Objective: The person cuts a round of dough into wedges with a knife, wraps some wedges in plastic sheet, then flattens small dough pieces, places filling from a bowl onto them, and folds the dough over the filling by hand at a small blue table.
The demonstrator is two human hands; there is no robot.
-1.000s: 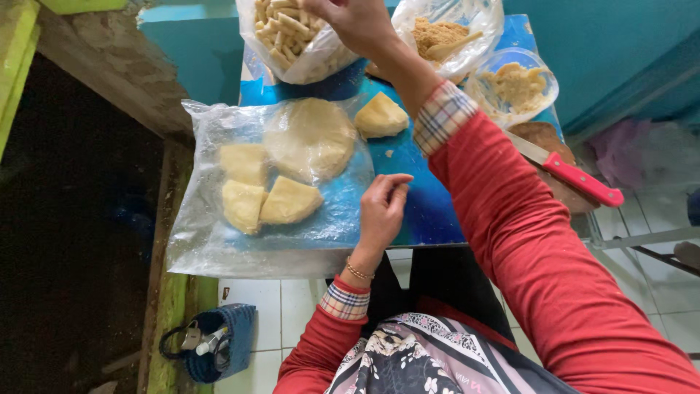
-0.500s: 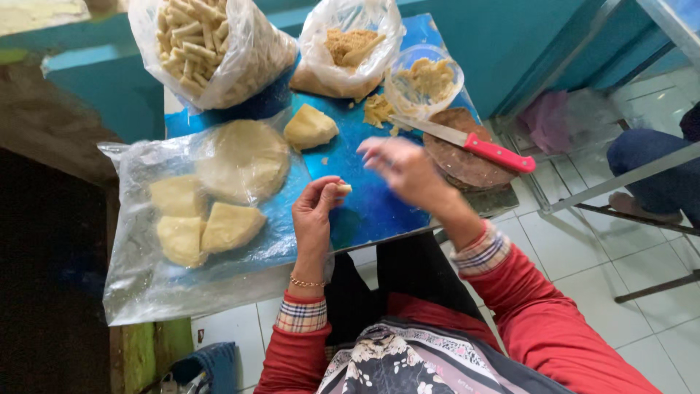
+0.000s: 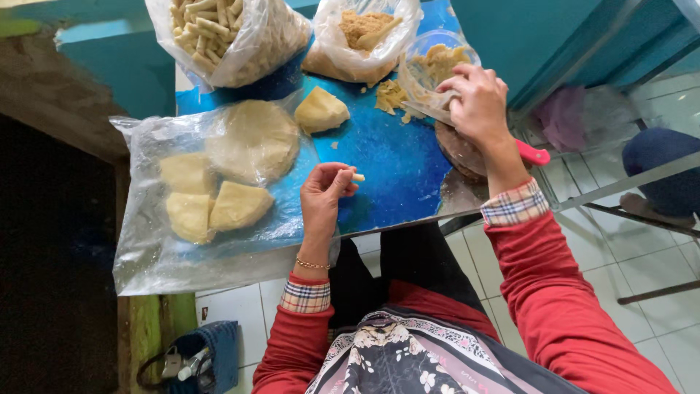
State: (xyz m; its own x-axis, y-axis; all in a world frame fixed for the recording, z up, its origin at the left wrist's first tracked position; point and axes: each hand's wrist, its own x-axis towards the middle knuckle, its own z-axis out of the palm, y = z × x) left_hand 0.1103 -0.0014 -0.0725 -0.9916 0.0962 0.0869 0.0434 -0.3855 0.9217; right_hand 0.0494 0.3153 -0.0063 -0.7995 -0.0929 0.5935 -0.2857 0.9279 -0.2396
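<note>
- Head view: left hand (image 3: 324, 193) pinched a small dough piece (image 3: 357, 177) near the blue table's (image 3: 394, 164) front edge.
- Right hand (image 3: 477, 98) gripped a pink-handled knife (image 3: 531, 153) by the plastic tub (image 3: 437, 62).

A blue table with dough and bags laid out on it.
The table (image 3: 386, 160) carries a clear plastic sheet (image 3: 204, 248) under pale dough pieces (image 3: 219, 208), a loose dough wedge (image 3: 321, 111), two filled plastic bags (image 3: 240, 36) at the far edge, a clear bowl (image 3: 437, 62) and a round wooden board (image 3: 463, 153).
</note>
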